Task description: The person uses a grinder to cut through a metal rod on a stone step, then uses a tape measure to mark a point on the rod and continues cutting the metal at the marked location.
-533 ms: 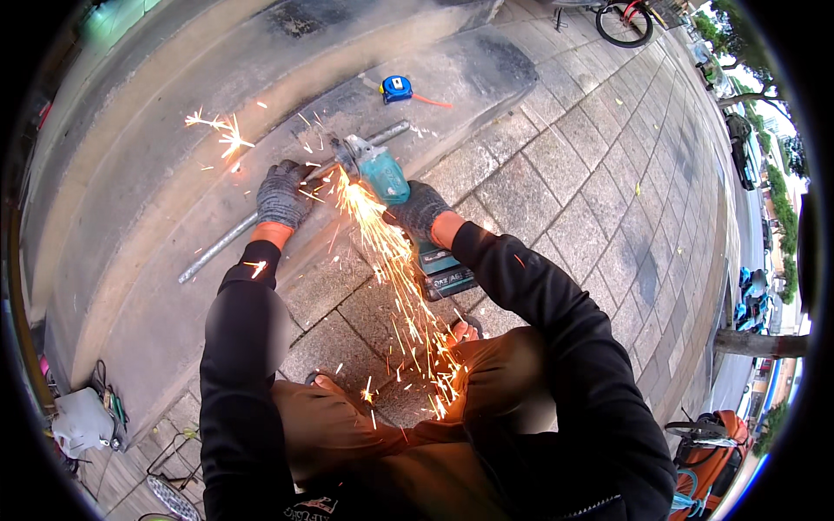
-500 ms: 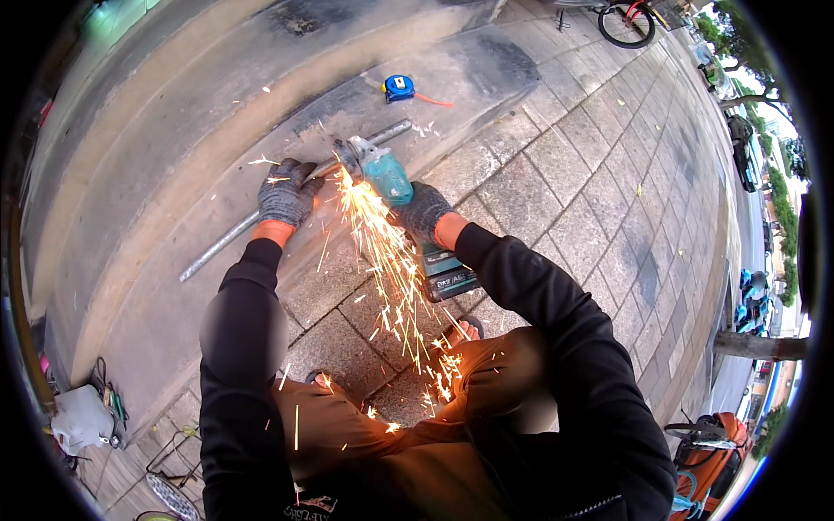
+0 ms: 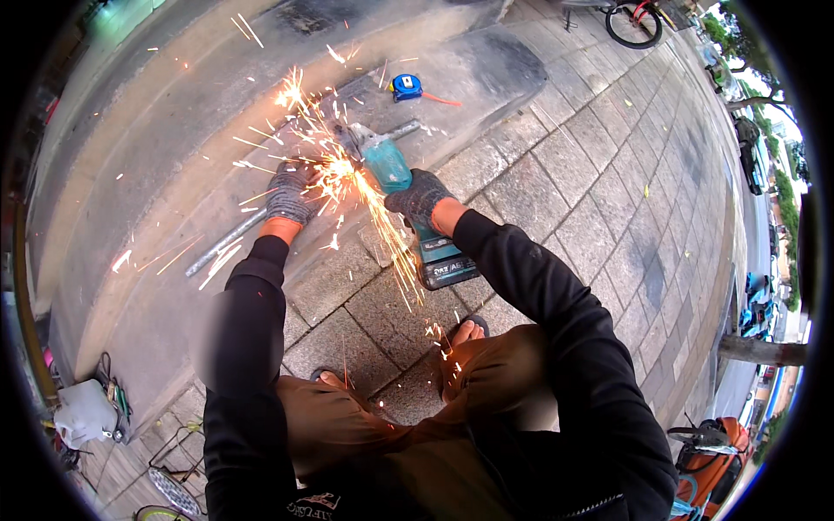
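Note:
A grey metal pipe [image 3: 224, 247] lies slanted across the low stone step. My gloved left hand [image 3: 291, 195] is closed round its middle, the fingertips partly lost in glare. In my gloved right hand [image 3: 420, 201] is a teal cordless angle grinder [image 3: 385, 165], its dark battery pack [image 3: 448, 267] hanging below my wrist. The grinder's head is at the pipe, just right of my left hand, and bright sparks [image 3: 340, 172] burst from there up to the left and down toward my feet. The glare hides the disc and the cut.
A blue tape measure [image 3: 406, 87] with an orange strap lies on the step beyond the pipe. At the lower left sit a whitish bag [image 3: 85, 415] and some hand tools. Stone paving [image 3: 573, 165] stretches right, with a bicycle wheel [image 3: 633, 24] at the far edge. My sandalled feet are below the sparks.
The sparks, earlier streaming mostly down toward my knees, now also spray up and left over my left hand. The grinder's head has shifted slightly. Both hands keep their hold.

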Available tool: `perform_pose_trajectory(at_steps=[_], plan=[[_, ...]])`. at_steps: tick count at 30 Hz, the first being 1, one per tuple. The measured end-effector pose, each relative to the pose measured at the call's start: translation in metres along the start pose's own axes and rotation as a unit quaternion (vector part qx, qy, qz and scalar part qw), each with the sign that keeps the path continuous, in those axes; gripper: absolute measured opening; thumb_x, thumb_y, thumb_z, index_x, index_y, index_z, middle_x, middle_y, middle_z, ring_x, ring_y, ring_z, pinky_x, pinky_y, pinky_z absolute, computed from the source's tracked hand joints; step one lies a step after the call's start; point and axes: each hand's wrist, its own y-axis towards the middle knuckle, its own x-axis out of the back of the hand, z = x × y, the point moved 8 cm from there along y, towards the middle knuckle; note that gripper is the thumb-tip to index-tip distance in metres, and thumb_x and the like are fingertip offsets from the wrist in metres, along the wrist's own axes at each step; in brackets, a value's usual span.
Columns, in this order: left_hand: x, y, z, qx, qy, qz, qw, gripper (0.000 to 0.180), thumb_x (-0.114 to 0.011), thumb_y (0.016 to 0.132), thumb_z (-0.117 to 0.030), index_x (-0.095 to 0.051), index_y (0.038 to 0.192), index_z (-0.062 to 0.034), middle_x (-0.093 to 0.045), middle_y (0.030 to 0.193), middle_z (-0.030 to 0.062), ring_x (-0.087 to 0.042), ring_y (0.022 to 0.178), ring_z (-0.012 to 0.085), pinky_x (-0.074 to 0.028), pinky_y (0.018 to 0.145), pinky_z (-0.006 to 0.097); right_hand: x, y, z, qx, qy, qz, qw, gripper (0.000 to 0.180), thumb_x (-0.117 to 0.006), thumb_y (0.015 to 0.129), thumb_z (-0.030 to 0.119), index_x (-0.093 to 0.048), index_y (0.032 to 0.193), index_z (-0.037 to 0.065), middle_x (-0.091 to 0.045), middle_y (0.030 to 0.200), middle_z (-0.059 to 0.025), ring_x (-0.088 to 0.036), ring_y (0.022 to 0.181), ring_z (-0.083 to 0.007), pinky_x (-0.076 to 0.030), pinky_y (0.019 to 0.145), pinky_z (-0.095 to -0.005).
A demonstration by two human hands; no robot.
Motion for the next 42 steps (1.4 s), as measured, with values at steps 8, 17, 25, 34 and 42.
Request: perform_pose_trajectory(at_steps=[8,17,25,34,42], plan=[[0.042,0.008,-0.029,0.073,-0.112,0.005,0.991,0.036,-0.076,0.096,-0.035,-0.081,0.122,-0.0113,-0.073,0.122,0.0175,-0.067,0.117,0.0415,-0.055,0.104,0.050,0.003,0.003,-0.040,0.036,0.017,-0.015,0.999,0.039,-0.088,0.085,0.023,-0.073,0.111,-0.001,-0.074,0.082,-0.0128,-0.071,0.064,-0.0226,-0.057,0.058,-0.0420],[0.033,0.001,-0.010,0.075,-0.064,0.005,0.995,0.039,-0.072,0.099,-0.039,-0.080,0.128,-0.0143,-0.072,0.125,0.0172,-0.066,0.119,0.0408,-0.055,0.104,0.051,0.002,-0.017,-0.025,-0.010,0.004,0.016,1.000,0.058,-0.094,0.077,0.037,-0.077,0.116,-0.002,-0.081,0.104,-0.0219,-0.079,0.095,-0.0360,-0.061,0.085,-0.0458],[0.035,0.000,-0.016,0.056,-0.050,-0.004,0.997,0.041,-0.069,0.101,-0.038,-0.076,0.134,-0.0147,-0.070,0.133,0.0179,-0.066,0.121,0.0402,-0.056,0.105,0.051,0.007,-0.012,0.004,-0.007,0.009,0.001,1.000,0.063,-0.093,0.074,0.038,-0.076,0.119,-0.002,-0.080,0.106,-0.0234,-0.079,0.098,-0.0352,-0.062,0.086,-0.0448],[0.027,0.010,-0.017,0.072,-0.052,0.045,0.995,0.038,-0.071,0.099,-0.026,-0.076,0.135,-0.0134,-0.069,0.130,0.0207,-0.065,0.120,0.0436,-0.054,0.106,0.052,0.005,-0.012,-0.019,-0.002,0.017,0.012,1.000,0.054,-0.093,0.078,0.031,-0.073,0.116,-0.002,-0.079,0.096,-0.0198,-0.077,0.069,-0.0289,-0.061,0.066,-0.0444],[0.028,0.005,-0.009,0.070,-0.039,0.028,0.996,0.038,-0.065,0.105,-0.034,-0.076,0.133,-0.0107,-0.070,0.128,0.0224,-0.066,0.119,0.0435,-0.054,0.106,0.053,0.003,-0.011,0.004,0.018,0.015,-0.007,1.000,0.049,-0.092,0.080,0.028,-0.075,0.116,-0.001,-0.078,0.088,-0.0178,-0.076,0.069,-0.0283,-0.059,0.063,-0.0436]])
